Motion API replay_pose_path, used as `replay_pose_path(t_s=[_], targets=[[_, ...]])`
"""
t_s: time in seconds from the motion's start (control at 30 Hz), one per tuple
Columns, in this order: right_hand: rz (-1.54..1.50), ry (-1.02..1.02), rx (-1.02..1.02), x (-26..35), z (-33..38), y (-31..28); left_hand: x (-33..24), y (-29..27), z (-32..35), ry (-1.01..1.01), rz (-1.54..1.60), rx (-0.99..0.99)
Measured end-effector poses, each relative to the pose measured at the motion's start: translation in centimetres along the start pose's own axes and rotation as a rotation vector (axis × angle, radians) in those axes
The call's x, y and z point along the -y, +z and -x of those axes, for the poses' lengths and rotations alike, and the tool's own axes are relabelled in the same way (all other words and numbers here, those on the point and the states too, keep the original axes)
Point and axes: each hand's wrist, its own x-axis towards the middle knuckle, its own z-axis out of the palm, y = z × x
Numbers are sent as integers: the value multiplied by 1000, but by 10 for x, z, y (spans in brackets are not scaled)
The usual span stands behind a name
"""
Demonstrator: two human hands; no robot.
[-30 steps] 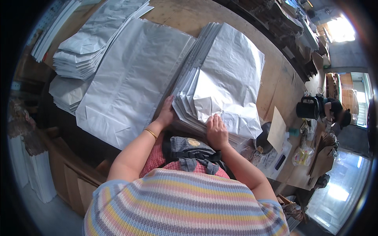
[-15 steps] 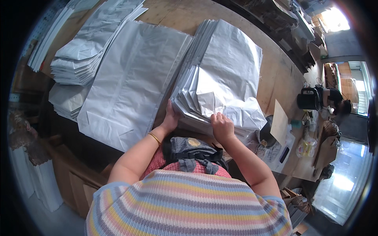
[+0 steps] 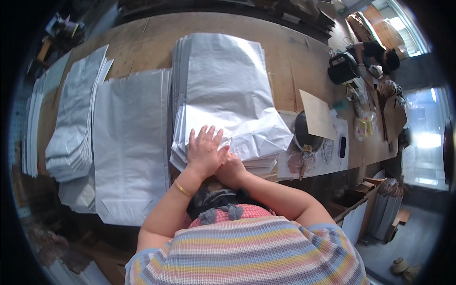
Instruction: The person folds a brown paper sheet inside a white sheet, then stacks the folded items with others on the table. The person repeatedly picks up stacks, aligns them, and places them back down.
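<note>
In front of me lies a stack of large white bags (image 3: 225, 78) with folded block bottoms toward me. My left hand (image 3: 205, 148) rests flat on the top bag near its front edge, fingers spread. Close against it, my right hand (image 3: 231, 169) is closed at the stack's front edge, gripping the bag there; its fingertips are partly hidden. To the left lies another flat white bag (image 3: 130, 137), and beyond it a pile of folded white bags (image 3: 76, 128).
On the wooden table (image 3: 285, 66), a dark round bowl (image 3: 301, 129) with a brush stands at right under a tan board (image 3: 317, 116). Near them are a phone (image 3: 342, 147) and a black jug (image 3: 343, 69). Another person (image 3: 375, 54) bends over the table's far right.
My left hand has gone from the stack's left side onto its top, spread flat. My right hand has shifted left beside it. The view has turned, so the stack appears straighter.
</note>
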Motion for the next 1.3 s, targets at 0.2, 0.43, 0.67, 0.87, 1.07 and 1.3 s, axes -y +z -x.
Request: replay_pose_path(t_s=[0.2,0.43,0.67,0.87,1.07,1.3], targets=[[49,731,-167,-114,54,-12,31,47,16,-263,-109,282],[-1062,1212,-26,-186,81,35,119,53,10,-1021,502,393],[-1025,1192,-19,-171,68,46,152,51,34,-990,1556,608],[-714,1212,29,-155,70,26,110,-2,7,-948,808,531],[-538,1201,3,-150,69,20,82,-1,-26,-158,105,252],[23,617,-109,-109,34,-2,24,37,18,-302,-149,393]])
